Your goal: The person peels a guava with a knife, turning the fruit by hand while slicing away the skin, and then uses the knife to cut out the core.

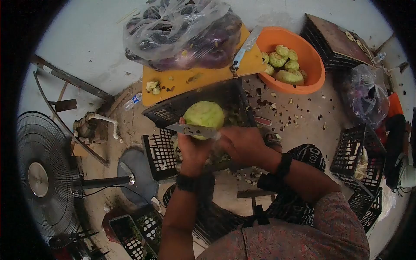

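Note:
My left hand [193,149] grips a large round pale-green vegetable [204,113] from below, its kind not certain. In my right hand [245,145] is a knife [190,129], its blade pointing left across the near side of the vegetable. The handle is mostly hidden by my fingers. Both hands are above a black plastic crate [158,158] with scraps inside. Behind the crate lies a yellow board [173,86], carrying a plastic bag of dark purple vegetables [182,37], a few pale pieces [153,87] and a second knife [248,47].
An orange basin [317,71] with several green vegetables stands at the back right. Dark and pale scraps litter the floor [299,115]. A standing fan [39,180] is on the left. More black crates [357,160] and a filled plastic bag [368,95] are on the right.

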A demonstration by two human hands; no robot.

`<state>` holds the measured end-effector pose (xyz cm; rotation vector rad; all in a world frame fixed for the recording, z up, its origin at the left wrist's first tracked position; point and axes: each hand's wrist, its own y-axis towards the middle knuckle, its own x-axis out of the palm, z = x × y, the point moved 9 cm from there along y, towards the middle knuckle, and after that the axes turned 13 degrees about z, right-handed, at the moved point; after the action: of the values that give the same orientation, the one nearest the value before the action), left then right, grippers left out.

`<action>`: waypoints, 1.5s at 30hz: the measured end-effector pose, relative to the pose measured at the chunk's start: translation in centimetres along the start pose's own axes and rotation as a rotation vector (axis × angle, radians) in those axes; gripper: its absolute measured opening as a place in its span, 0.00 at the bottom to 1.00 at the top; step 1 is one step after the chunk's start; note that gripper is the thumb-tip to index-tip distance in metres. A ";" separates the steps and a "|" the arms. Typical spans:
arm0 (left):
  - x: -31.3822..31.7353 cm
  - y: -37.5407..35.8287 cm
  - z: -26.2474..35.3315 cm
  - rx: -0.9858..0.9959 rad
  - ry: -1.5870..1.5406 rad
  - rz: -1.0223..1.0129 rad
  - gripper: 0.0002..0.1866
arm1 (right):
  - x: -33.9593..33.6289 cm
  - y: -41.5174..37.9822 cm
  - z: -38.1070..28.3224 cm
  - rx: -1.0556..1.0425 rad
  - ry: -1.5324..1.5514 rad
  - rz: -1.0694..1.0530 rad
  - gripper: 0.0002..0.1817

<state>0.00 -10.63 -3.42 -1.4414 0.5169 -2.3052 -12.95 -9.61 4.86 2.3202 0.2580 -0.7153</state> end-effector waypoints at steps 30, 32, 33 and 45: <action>-0.5 -0.3 0.9 0.116 -0.009 0.035 0.32 | 0.1 0.0 -0.3 -0.020 0.043 0.020 0.14; -0.7 -0.3 0.8 0.112 -0.011 0.050 0.32 | 0.2 -0.1 -0.1 -0.020 0.045 0.017 0.15; -0.8 -0.3 0.9 0.119 -0.007 0.041 0.32 | 0.3 -0.1 0.0 -0.021 0.047 0.015 0.15; -0.7 -0.7 1.1 0.122 0.019 0.058 0.32 | 0.0 0.0 0.1 -0.060 0.035 0.023 0.11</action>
<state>1.23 -9.80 -3.16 -1.3316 0.4106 -2.2647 -12.96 -9.69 4.79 2.2765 0.2652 -0.6471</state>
